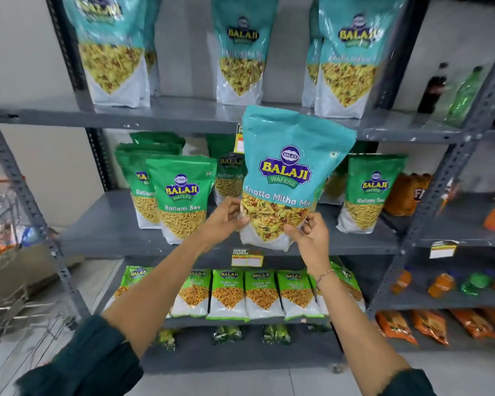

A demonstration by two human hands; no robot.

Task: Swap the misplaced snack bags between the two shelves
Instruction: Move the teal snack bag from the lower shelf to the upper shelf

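Observation:
A teal Khatta Mitha Mix bag (286, 172) is held upright in front of the middle shelf (112, 224), its top reaching the upper shelf's front edge (166, 117). My left hand (223, 221) grips its lower left corner and my right hand (312, 232) grips its lower right. Green Ratlami Sev bags (180, 195) stand on the middle shelf, with another (369, 192) at the right. Teal Khatta Mitha bags (240, 50) stand on the upper shelf, with gaps between them.
Light-green snack packs (262, 292) line the lower shelf. A neighbouring rack at the right holds bottles (466, 95) and orange packs (397, 327). A wire shopping trolley (9, 252) stands at the left. Price tags (246, 257) hang on the shelf edges.

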